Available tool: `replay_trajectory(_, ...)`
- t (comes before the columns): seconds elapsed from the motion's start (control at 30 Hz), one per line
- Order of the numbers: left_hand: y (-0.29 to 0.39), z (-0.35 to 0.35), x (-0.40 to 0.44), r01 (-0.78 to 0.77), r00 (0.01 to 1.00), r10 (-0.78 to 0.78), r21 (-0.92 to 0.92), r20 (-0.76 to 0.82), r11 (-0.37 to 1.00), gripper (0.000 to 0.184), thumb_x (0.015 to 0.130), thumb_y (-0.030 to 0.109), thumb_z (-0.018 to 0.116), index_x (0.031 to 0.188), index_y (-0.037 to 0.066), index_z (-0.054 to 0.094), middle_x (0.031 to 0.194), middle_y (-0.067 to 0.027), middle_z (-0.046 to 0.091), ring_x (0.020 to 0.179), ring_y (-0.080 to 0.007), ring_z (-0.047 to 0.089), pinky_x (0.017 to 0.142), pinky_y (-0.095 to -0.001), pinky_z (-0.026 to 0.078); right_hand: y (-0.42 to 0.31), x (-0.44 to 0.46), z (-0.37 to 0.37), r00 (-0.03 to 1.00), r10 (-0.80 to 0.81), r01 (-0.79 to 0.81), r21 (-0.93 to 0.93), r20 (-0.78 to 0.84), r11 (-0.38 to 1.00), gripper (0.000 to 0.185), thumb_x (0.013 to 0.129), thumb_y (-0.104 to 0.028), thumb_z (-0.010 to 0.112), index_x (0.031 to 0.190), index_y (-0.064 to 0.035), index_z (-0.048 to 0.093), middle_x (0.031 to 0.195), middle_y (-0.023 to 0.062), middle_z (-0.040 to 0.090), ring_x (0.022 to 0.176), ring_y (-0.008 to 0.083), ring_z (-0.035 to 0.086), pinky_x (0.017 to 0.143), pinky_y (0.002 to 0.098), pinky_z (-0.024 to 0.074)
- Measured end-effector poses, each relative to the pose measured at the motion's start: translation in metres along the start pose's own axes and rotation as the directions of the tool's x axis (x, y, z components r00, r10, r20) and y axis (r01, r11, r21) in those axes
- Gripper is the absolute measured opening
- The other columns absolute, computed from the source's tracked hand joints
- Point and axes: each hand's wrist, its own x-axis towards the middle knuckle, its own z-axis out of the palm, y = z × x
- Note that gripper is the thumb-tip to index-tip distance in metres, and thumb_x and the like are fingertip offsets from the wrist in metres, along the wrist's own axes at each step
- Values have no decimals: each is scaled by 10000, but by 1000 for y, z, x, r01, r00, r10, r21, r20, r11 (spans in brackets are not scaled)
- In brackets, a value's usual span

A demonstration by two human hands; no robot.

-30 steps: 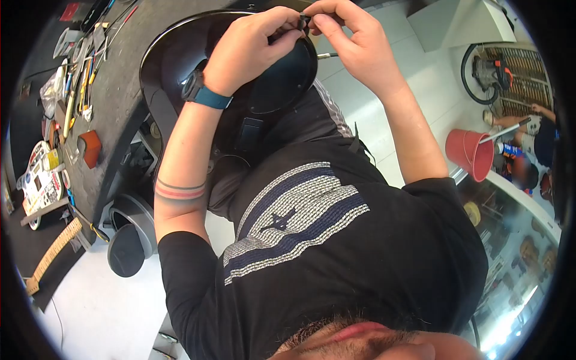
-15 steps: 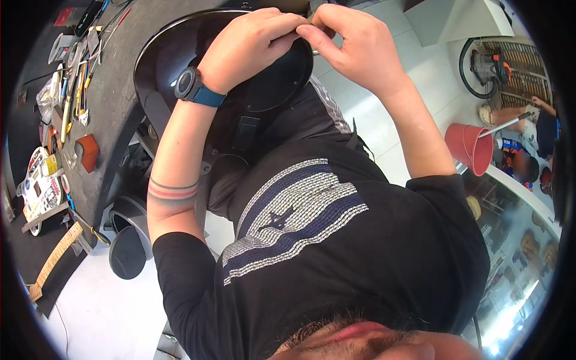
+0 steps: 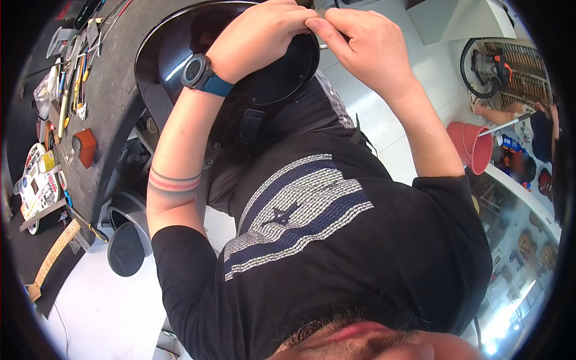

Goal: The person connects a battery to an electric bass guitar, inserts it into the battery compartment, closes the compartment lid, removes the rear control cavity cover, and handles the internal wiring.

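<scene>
A glossy black guitar body (image 3: 277,79) rests across my lap, against the edge of the workbench. Over its far edge, my left hand (image 3: 261,37) is closed in a pinch, with a dark watch (image 3: 197,72) on a blue strap at the wrist. My right hand (image 3: 373,51) meets it from the other side, its thumb and fingers also pinched together. The fingertips of both hands touch or nearly touch at the top of the view. Whatever lies between them is hidden or too small to make out.
On the dark workbench (image 3: 114,78) at left lie several brushes and tools, a brown block (image 3: 84,148), a sticker-covered white guitar body (image 3: 39,183) and a guitar neck (image 3: 57,252). A grey bin (image 3: 127,240) stands below. At right are a red bucket (image 3: 465,147), a glass case (image 3: 516,240) and another person (image 3: 543,135).
Both my hands have shifted slightly right, still pinched together, and the left has also gone up a little. The guitar body has moved slightly upward in view. The other person's arm has moved.
</scene>
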Motion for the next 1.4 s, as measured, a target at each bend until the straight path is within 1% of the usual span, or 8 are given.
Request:
replay_trajectory(0.1, 11, 1, -2, 112, 994, -112, -14, 19, 994, 234, 976, -10, 757, 1202, 22, 805, 1048, -132, 791, 1020, -360, 747, 914, -468, 629, -9, -6, -2, 999, -17, 25, -179, 45, 984, 263, 1174, -279, 745, 1024, -64, 757, 851, 56, 798, 782, 253, 786, 799, 401, 600)
replay_trajectory(0.13, 12, 3, -4, 121, 993, -121, -29, 15, 992, 228, 942, -40, 741, 1162, -3, 787, 1059, -142, 782, 1041, -364, 734, 931, -467, 623, -12, -7, 1, 1000, -24, 22, -182, -6, 983, 288, 1162, -303, 753, 983, -78, 738, 819, 59, 784, 753, 276, 773, 775, 420, 589)
replay_trajectory(0.27, 26, 2, 0, 146, 986, -162, -241, -45, 959, 319, 1010, 61, 831, 1312, -23, 778, 1150, -180, 791, 1132, -409, 736, 996, -473, 610, -17, -13, 14, 991, -36, 15, -164, -128, 986, 325, 1137, -327, 771, 906, -109, 701, 757, 64, 753, 696, 308, 748, 725, 455, 563)
replay_trajectory(0.53, 20, 13, -8, 127, 991, -134, -167, -29, 978, 124, 990, 75, 818, 1092, 13, 784, 1048, -135, 792, 1039, -368, 765, 932, -451, 640, -18, -19, 14, 994, -99, 92, -126, -50, 988, 275, 1102, -198, 794, 912, -88, 628, 813, 91, 710, 790, 327, 715, 830, 461, 544)
replay_trajectory(0.73, 20, 18, -3, 132, 988, -138, -97, -65, 987, 188, 963, 150, 852, 956, 30, 708, 963, -103, 745, 983, -343, 745, 871, -448, 631, -7, -11, 2, 973, -232, 231, -160, 11, 960, 231, 1061, -146, 802, 959, -93, 601, 920, 66, 676, 900, 288, 683, 953, 438, 516)
replay_trajectory(0.97, 25, 22, -2, 141, 980, -146, -47, -137, 989, 233, 885, 83, 886, 953, 35, 668, 1029, -103, 724, 1024, -339, 732, 896, -451, 649, -11, -7, -14, 933, -337, 360, -325, 127, 875, 201, 1047, -143, 786, 976, -134, 598, 914, 33, 590, 911, 234, 650, 1037, 436, 461)
replay_trajectory(1.23, 28, 24, -1, 182, 972, -183, -20, -148, 983, 265, 852, 68, 885, 947, 40, 640, 1027, -92, 703, 1017, -320, 724, 851, -440, 656, -9, -6, -10, 979, -181, 197, -240, 89, 950, 223, 1024, -192, 815, 917, -142, 627, 806, 36, 627, 814, 243, 663, 987, 450, 483)
replay_trajectory(1.4, 31, 14, 1, 244, 965, -257, -169, -60, 955, 287, 893, 52, 863, 1125, 27, 698, 1089, -130, 708, 1087, -387, 709, 937, -482, 630, -12, -4, -9, 973, -223, 231, -262, 59, 937, 157, 1002, -180, 782, 976, -139, 633, 908, 28, 652, 906, 229, 673, 1026, 453, 473)
